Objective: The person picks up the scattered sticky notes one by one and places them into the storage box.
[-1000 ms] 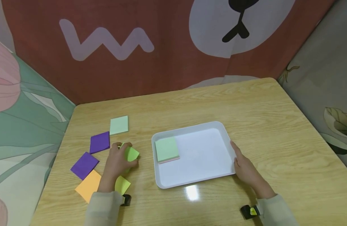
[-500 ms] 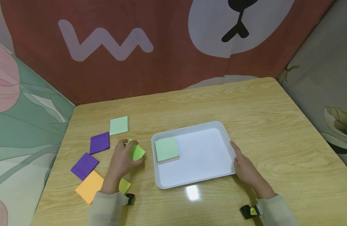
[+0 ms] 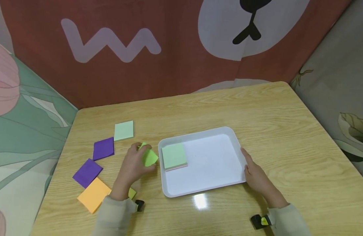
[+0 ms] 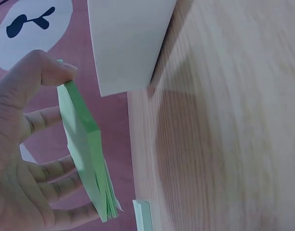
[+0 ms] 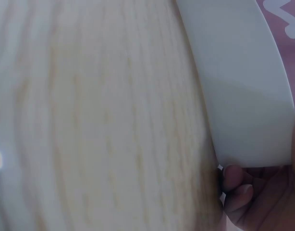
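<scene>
My left hand (image 3: 134, 167) pinches a bright green sticky note pad (image 3: 150, 157) just left of the tray. In the left wrist view the pad (image 4: 80, 139) is tilted, thumb on its upper edge and fingers behind it, its loose sheets fanning at one corner. A white rectangular tray (image 3: 214, 160) lies on the table. Its right end is gripped by my right hand (image 3: 258, 178); in the right wrist view curled fingertips (image 5: 241, 192) show at the end of the tray wall (image 5: 239, 96). A pale green pad (image 3: 174, 155) with a pinkish layer beneath sits inside the tray's left end.
Left on the wooden table (image 3: 258, 114) lie a pale green pad (image 3: 123, 130), a purple pad (image 3: 103, 148), another purple pad (image 3: 87, 172) and an orange pad (image 3: 94, 195). A yellow-green pad (image 3: 132, 193) is partly hidden by my left wrist. A printed curtain (image 3: 181, 72) hangs behind.
My left hand has carried the bright green pad rightward, close to the tray's left edge. It now covers more of the yellow-green pad. The right hand and tray stay put.
</scene>
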### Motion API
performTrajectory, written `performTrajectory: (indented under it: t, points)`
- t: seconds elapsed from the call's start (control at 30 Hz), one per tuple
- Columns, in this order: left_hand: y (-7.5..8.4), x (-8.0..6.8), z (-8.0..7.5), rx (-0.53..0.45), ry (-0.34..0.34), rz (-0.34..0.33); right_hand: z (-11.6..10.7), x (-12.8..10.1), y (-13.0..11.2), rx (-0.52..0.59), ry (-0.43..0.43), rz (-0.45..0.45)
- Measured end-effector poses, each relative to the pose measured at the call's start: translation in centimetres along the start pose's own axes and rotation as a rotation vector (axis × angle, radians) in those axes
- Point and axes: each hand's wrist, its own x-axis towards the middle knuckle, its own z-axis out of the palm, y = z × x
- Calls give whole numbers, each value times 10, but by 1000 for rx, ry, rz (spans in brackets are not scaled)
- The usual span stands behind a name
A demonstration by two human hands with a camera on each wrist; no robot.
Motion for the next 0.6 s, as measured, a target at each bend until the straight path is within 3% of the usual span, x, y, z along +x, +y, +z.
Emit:
performTrajectory:
  t: [0.17, 0.6]
  points:
    - [4, 3, 2, -9, 11, 52, 1, 1, 2, -5, 5, 1]
    - [16, 12, 9, -5, -20, 113, 0, 0, 1, -1, -1, 10]
